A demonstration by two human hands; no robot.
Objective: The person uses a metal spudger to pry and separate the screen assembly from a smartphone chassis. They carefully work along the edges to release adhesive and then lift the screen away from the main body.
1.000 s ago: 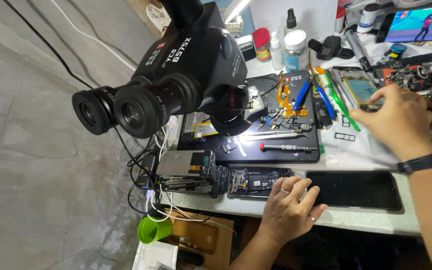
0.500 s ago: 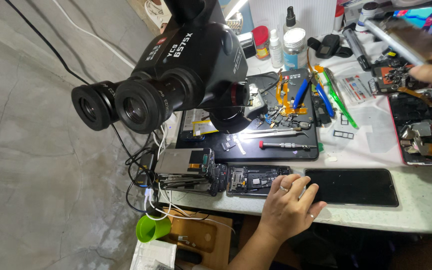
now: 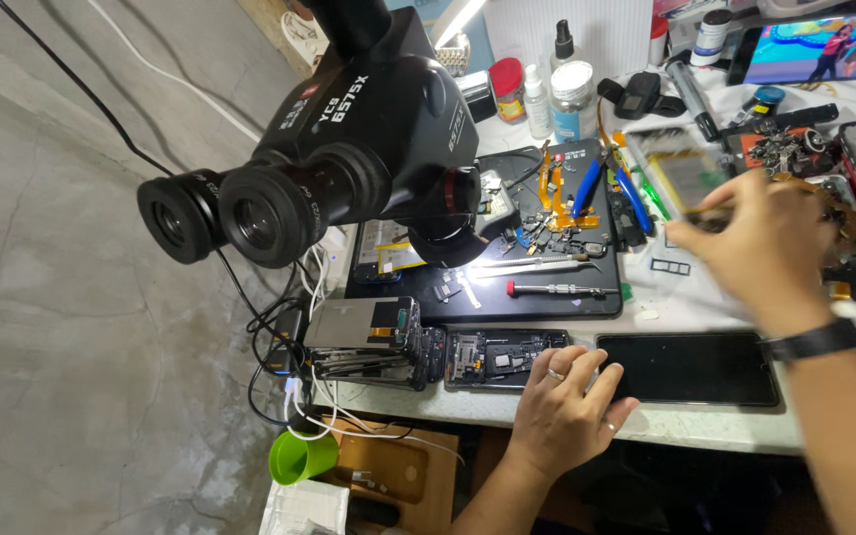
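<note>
Just right of the black microscope (image 3: 349,159), an opened phone (image 3: 492,355) lay on the bench edge under the loosely spread fingertips of the left hand (image 3: 567,406), while further right, beyond the dark screen panel (image 3: 691,367), the blurred right hand (image 3: 770,243) pinched a thin tool.

Opened phone (image 3: 502,357) lies flat, circuitry exposed, beside a dark phone screen (image 3: 691,368)

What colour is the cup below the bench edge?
Bright green cup, seen in the head view.
</note>
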